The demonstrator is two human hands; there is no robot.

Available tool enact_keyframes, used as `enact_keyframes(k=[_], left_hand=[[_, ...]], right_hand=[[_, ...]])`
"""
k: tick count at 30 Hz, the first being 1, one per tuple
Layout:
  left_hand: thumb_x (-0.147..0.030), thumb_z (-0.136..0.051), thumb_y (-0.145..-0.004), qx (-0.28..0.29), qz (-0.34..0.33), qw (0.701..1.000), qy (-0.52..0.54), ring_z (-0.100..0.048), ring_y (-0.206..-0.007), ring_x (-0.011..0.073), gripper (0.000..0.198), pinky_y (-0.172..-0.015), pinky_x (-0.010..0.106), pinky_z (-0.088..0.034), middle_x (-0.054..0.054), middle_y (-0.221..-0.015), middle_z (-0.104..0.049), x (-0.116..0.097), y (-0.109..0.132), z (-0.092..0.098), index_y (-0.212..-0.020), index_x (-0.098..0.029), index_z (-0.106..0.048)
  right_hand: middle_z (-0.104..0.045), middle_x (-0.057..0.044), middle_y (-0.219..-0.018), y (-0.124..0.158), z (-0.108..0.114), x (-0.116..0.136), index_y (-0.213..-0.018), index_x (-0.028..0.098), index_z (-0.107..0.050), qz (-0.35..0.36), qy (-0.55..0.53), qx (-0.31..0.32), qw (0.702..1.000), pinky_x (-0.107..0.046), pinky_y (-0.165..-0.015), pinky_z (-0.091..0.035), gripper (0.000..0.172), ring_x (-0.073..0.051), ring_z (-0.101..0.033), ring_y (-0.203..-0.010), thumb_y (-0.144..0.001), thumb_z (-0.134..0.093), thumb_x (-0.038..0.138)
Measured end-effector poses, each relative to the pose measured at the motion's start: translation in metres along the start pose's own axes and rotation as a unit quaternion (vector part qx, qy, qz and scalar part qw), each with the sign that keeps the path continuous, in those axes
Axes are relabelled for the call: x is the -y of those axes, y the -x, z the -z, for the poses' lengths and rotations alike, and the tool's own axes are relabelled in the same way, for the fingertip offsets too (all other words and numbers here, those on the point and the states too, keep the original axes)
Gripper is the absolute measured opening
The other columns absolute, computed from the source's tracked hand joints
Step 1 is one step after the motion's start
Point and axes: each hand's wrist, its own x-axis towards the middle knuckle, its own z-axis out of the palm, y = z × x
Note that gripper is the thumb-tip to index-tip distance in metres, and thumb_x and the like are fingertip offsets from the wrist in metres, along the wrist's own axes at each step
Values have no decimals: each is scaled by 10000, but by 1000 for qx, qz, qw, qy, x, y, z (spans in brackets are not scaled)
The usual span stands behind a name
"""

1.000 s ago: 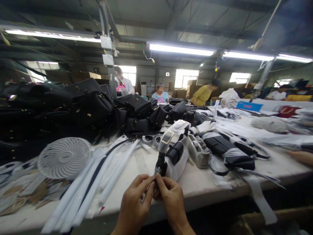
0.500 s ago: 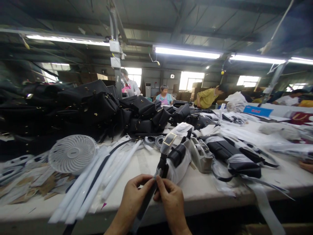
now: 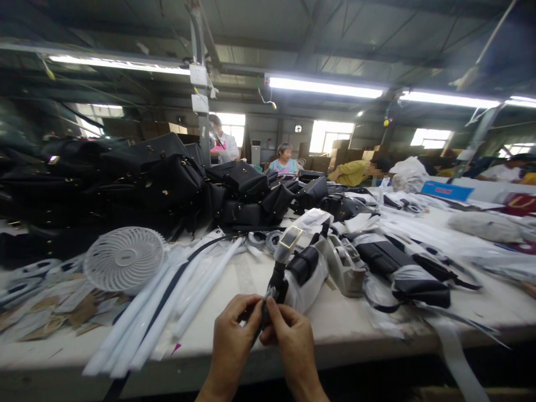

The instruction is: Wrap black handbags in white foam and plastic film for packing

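Note:
My left hand (image 3: 234, 340) and my right hand (image 3: 293, 346) meet at the table's front edge, both pinching a black strap (image 3: 276, 277) between thumbs and fingers. The strap rises away from me to a gold rectangular buckle (image 3: 291, 237) wrapped in clear film. Right beside it lies a black rolled piece (image 3: 302, 263) partly covered in white wrapping (image 3: 312, 290). A grey tape dispenser (image 3: 347, 265) stands just to the right of that wrapping. The part of the strap under my fingers is mostly hidden.
Black bags (image 3: 159, 184) are heaped at the back left. A white fan (image 3: 124, 259), white tubes (image 3: 142, 329) and paper scraps (image 3: 79, 310) lie on the left. Wrapped black bags (image 3: 385, 257) lie on the right. Several people are beyond the table.
My left hand has turned slightly more upright, and the strap's lower length between my wrists no longer shows. Both hands keep their pinch. The person in yellow at the back has bent lower.

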Motion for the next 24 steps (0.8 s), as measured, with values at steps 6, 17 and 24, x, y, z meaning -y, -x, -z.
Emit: enact_keyframes(k=[6, 17, 24], left_hand=[[-424, -613, -859, -18, 1, 1000, -13, -639, -747, 176, 226, -677, 261, -487, 22, -855, -706, 1, 3, -2, -891, -222, -709], [-554, -692, -748, 59, 136, 985, 90, -555, -613, 149, 424, -586, 248, -436, 25, -712, -689, 1, -11, 2, -903, -162, -733], [-515, -701, -757, 32, 126, 988, 84, -498, -575, 130, 363, -537, 235, -384, 12, -667, -657, -3, -9, -4, -861, -168, -727]], right_hand=[[-624, -38, -477, 0, 0, -2, -759, 124, -716, -12, -23, 11, 1000, -216, -476, -448, 573, -145, -579, -439, -802, -581, 679], [-610, -17, -480, 1, 1, -7, -790, 135, -735, 46, 59, -8, 997, -220, -525, -427, 542, -129, -546, -478, -852, -548, 640], [-601, -19, -451, -3, 3, -2, -685, 144, -699, 15, 24, -7, 1000, -215, -477, -422, 478, -131, -547, -440, -788, -654, 609]])
